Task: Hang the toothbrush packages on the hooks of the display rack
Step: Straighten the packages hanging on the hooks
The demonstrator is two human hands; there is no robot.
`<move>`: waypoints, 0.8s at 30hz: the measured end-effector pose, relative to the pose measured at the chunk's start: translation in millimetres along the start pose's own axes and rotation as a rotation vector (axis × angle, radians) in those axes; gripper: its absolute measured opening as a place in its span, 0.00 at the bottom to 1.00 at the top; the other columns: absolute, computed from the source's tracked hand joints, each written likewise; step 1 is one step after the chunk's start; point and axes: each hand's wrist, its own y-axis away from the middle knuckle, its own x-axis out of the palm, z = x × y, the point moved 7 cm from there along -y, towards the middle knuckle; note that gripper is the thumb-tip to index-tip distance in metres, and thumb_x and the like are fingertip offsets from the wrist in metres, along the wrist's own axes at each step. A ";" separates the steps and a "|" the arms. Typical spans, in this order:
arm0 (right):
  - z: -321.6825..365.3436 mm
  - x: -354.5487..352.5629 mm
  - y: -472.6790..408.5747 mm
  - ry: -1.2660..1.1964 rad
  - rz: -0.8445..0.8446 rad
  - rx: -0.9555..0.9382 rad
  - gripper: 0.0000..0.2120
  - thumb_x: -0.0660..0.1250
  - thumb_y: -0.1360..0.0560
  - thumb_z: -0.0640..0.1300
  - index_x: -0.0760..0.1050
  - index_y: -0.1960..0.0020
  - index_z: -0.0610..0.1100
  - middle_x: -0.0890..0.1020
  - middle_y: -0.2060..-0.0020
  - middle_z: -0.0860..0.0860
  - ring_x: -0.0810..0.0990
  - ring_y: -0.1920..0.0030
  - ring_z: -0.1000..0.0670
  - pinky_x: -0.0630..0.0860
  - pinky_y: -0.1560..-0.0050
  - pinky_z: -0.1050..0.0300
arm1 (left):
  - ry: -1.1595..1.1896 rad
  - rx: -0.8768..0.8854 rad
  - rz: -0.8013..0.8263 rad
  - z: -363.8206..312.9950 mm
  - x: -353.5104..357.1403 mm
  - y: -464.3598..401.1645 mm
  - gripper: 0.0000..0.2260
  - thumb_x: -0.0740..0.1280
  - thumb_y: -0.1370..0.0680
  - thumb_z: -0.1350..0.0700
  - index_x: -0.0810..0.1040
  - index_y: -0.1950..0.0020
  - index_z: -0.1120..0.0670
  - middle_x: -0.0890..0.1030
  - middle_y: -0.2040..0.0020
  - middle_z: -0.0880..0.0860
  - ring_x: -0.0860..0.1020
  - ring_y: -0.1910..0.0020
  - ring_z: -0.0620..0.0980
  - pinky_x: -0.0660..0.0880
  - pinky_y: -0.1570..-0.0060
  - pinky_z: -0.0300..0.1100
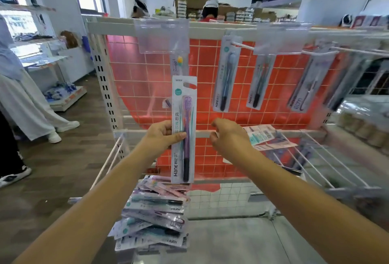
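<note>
The purple toothbrush package (184, 131) stands upright in front of the orange-backed wire grid (210, 78) of the display rack, its hang slot at the top, below a clear price-tag holder (162, 36) and a partly hidden package with a yellow-headed brush (179, 63). The left hand (163, 135) grips the package at its middle, thumb across the front and fingers behind. The right hand (227, 137) hovers just right of it with fingers loosely curled and holds nothing.

Further right, three or more packages already hang on white hooks (242, 45). A loose heap of packages (153, 217) lies on the near shelf below, and a few more (265, 137) lie on the wire shelf to the right.

The risk from here seems to lie in the aim. The hook meant for this package is hidden behind the price-tag holder, so the slot may miss the tip and the card could bend or snag. The one-handed mid-card grip lets the top flop, and a slip would likely drop it onto the heap.
</note>
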 end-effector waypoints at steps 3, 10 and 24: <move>-16.2 -8.7 7.2 0.044 -0.032 -0.021 0.11 0.58 0.21 0.44 0.71 0.41 0.44 0.77 0.48 0.48 0.75 0.50 0.48 0.73 0.50 0.55 | -0.002 0.008 0.029 -0.6 18.9 -6.3 0.07 0.67 0.26 0.65 0.78 0.53 0.53 0.84 0.59 0.47 0.83 0.60 0.45 0.80 0.58 0.39; -57.9 -23.6 22.9 -0.004 -0.048 0.021 0.13 0.59 0.22 0.43 0.72 0.39 0.43 0.79 0.46 0.47 0.76 0.47 0.46 0.73 0.50 0.54 | 0.002 -0.031 0.071 8.1 65.3 -17.4 0.07 0.68 0.27 0.63 0.78 0.51 0.54 0.84 0.54 0.51 0.83 0.55 0.49 0.80 0.55 0.43; -174.8 -52.2 27.9 -0.062 0.008 0.109 0.16 0.60 0.23 0.43 0.72 0.36 0.44 0.80 0.44 0.46 0.77 0.48 0.44 0.69 0.57 0.58 | -0.011 -0.071 0.052 -3.6 170.2 -39.1 0.08 0.68 0.26 0.65 0.79 0.50 0.53 0.83 0.57 0.48 0.82 0.58 0.45 0.80 0.54 0.41</move>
